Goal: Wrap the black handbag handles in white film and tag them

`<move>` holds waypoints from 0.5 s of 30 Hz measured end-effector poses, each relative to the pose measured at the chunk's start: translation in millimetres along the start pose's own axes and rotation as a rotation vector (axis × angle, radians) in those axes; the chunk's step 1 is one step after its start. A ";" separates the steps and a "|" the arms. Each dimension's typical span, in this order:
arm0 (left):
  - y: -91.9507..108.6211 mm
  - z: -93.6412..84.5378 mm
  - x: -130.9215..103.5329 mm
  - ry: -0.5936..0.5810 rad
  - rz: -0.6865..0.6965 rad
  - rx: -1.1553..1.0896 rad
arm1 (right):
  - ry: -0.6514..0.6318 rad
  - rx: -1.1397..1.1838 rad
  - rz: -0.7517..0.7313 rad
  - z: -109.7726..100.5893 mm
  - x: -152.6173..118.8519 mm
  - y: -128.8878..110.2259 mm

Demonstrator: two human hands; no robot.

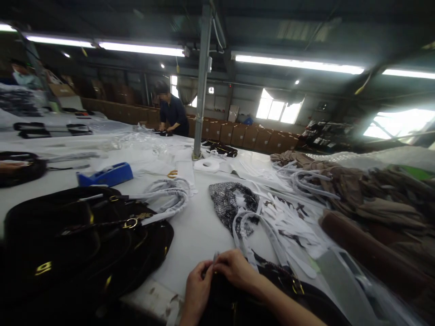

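A dark handbag (306, 294) with gold-coloured hardware lies at the table's near edge, partly under my forearm. White-wrapped handles (272, 235) rise from it. Over its near left side, my left hand (197, 290) and my right hand (236, 269) meet fingertip to fingertip, both closed in a pinch. A small pale tip (215, 257) shows between the fingers; the rest of what they pinch is hidden. To the left lie stacked dark handbags (68, 244) with gold rings and wrapped handles (166, 197).
A blue tape dispenser (107, 174) stands beyond the stacked bags. Black-and-white patterned fabric (227, 203) and white strips (292, 222) lie ahead. Brown bags (384, 203) are heaped right. A metal post (203, 86) rises mid-table; a person (174, 111) works beyond it.
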State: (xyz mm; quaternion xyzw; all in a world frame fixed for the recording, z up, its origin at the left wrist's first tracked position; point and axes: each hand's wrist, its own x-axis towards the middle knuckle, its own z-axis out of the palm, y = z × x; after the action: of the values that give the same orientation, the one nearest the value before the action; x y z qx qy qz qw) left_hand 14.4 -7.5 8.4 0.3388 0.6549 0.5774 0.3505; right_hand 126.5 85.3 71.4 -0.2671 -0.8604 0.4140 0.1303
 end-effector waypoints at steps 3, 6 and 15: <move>-3.6 0.8 1.7 0.016 -0.002 0.004 | 0.033 -0.040 0.016 3.6 3.3 0.7; -5.3 1.1 2.1 0.019 -0.008 0.015 | 0.080 -0.068 0.058 6.8 3.5 -0.6; -10.0 3.0 2.6 0.038 -0.010 0.025 | 0.192 -0.080 0.226 11.2 6.7 -1.9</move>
State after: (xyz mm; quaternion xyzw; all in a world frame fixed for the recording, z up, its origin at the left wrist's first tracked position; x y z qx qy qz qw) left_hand 15.2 -4.7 -2.0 0.3286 0.6703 0.5739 0.3367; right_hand 115.4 80.9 66.0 -0.4054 -0.8243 0.3640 0.1538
